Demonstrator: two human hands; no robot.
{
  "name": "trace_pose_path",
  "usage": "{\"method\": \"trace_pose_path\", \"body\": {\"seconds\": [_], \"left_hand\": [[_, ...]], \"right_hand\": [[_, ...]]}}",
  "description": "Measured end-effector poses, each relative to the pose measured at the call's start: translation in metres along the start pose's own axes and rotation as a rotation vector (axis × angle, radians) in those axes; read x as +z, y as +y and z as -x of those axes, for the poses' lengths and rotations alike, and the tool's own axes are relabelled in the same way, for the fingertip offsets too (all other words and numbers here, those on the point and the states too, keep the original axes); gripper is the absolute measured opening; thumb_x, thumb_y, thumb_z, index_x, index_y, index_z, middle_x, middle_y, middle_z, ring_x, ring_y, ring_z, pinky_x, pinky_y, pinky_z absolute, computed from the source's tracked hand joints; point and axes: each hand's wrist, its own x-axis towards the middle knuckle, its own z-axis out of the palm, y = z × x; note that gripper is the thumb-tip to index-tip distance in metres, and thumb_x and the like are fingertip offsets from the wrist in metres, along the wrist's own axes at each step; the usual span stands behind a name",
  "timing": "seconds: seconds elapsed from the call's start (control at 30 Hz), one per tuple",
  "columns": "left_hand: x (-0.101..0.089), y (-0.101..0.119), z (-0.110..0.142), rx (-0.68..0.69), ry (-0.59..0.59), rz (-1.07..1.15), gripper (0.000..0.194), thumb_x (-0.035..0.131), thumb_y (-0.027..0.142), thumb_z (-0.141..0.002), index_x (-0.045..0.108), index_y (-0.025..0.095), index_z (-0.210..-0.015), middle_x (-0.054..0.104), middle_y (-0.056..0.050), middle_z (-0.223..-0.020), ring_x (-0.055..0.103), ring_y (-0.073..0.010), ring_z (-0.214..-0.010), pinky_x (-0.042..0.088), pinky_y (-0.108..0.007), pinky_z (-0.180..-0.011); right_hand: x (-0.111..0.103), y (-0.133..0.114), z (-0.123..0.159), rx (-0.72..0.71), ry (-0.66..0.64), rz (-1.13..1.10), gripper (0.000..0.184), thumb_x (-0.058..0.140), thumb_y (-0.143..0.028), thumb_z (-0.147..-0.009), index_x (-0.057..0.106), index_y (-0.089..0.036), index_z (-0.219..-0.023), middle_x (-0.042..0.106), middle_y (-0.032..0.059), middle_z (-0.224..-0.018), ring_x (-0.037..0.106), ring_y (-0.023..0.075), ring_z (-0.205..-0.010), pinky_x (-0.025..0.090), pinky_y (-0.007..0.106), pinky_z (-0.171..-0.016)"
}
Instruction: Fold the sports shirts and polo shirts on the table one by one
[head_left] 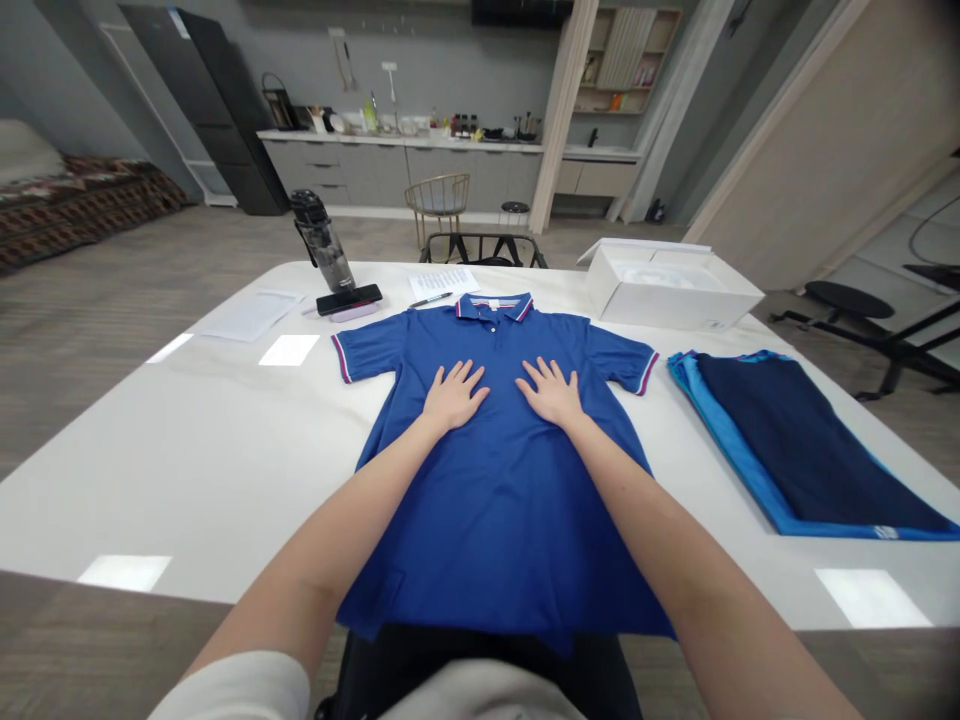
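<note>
A blue polo shirt (pixel 495 480) lies spread out front side up, its collar pointing away from me and its hem hanging over the near table edge. Red and white stripes trim the collar and both sleeve cuffs. My left hand (pixel 454 397) rests flat on the left chest of the shirt, fingers spread. On the other side of the button placket, my right hand (pixel 552 392) also lies flat with its fingers apart. Neither hand grips the cloth.
On the white table (pixel 247 430), folded dark and bright blue garments (pixel 810 440) lie at the right, below an opened white box (pixel 671 285). A water bottle (pixel 324 245), a black phone (pixel 349 299), a pen (pixel 431 299) and paper sheets (pixel 251 314) are toward the back and left.
</note>
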Motion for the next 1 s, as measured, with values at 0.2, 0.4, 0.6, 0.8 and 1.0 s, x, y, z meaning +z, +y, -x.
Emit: {"method": "trace_pose_path", "body": {"seconds": [0.2,0.4,0.6,0.8,1.0], "left_hand": [[-0.026,-0.042,0.043,-0.068,0.099,-0.046,0.059,0.027,0.046,-0.105,0.044,0.02,-0.155,0.039,-0.009,-0.163,0.035,-0.0248,-0.152,0.022,-0.05,-0.126],[-0.017,0.008,0.081,0.004,0.148,-0.059,0.058,0.029,0.049,-0.105,0.046,0.023,-0.154,0.038,-0.008,-0.164,0.033,-0.0263,-0.152,0.021,-0.054,-0.126],[-0.011,0.031,0.122,0.049,0.056,-0.044,0.066,0.029,0.062,-0.102,0.029,0.033,-0.162,0.022,-0.004,-0.17,0.018,-0.0285,-0.158,0.013,-0.06,-0.126],[-0.023,0.037,0.165,0.1,-0.022,-0.045,0.065,0.03,0.063,-0.102,0.028,0.036,-0.162,0.02,-0.002,-0.171,0.015,-0.0283,-0.158,0.01,-0.061,-0.127],[-0.022,0.043,0.204,0.042,-0.066,-0.056,0.065,0.028,0.067,-0.101,0.03,0.04,-0.16,0.021,-0.002,-0.17,0.017,-0.0309,-0.158,0.008,-0.071,-0.122]], "right_hand": [[-0.019,0.07,0.029,0.012,0.075,-0.063,0.067,0.021,-0.056,-0.106,0.042,-0.019,-0.158,0.03,0.0093,-0.167,0.023,0.027,-0.155,0.021,0.047,-0.126],[-0.011,0.01,0.08,-0.074,0.071,-0.011,0.066,0.023,-0.064,-0.103,0.036,-0.032,-0.16,0.024,0.0039,-0.17,0.018,0.0305,-0.156,0.015,0.068,-0.121],[-0.007,-0.011,0.123,-0.075,-0.022,0.063,0.072,0.02,-0.072,-0.1,0.022,-0.038,-0.164,0.016,0.0025,-0.172,0.012,0.0325,-0.157,0.01,0.072,-0.119],[-0.014,0.027,0.157,0.004,-0.024,0.088,0.075,0.019,-0.071,-0.1,0.021,-0.033,-0.165,0.02,0.0047,-0.171,0.015,0.0328,-0.157,0.011,0.068,-0.121],[-0.019,0.041,0.19,-0.075,0.016,0.043,0.07,0.024,-0.066,-0.103,0.027,-0.032,-0.163,0.022,0.0039,-0.17,0.014,0.03,-0.157,0.011,0.064,-0.123]]}}
